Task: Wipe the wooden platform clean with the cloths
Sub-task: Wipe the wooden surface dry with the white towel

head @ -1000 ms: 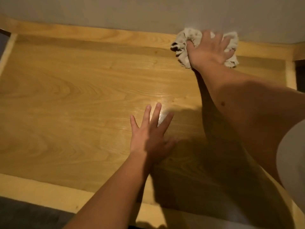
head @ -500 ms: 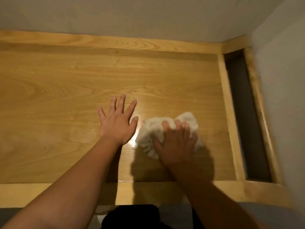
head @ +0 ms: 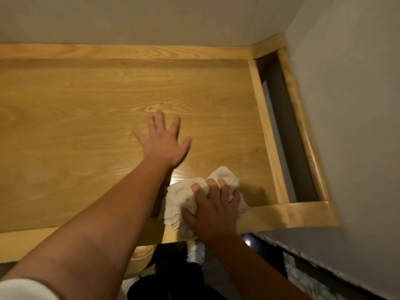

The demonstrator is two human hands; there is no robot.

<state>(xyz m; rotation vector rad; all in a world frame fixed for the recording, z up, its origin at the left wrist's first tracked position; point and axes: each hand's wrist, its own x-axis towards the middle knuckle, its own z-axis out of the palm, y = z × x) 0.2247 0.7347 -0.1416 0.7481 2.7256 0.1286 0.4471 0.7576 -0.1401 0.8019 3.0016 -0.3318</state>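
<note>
Gripping a crumpled white cloth (head: 186,198), right hand (head: 213,215); left hand (head: 163,142) flat on glossy platform (head: 75,131).

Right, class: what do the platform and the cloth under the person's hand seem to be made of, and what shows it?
Platform: looks like light wood or wood veneer, with clear grain lines and knots; a bright glare patch beside the cloth suggests a smooth, sealed or damp finish.
Cloth: appears to be soft, off-white towelling, bunched in folds with a nubby texture, gripped by the right hand.
</note>
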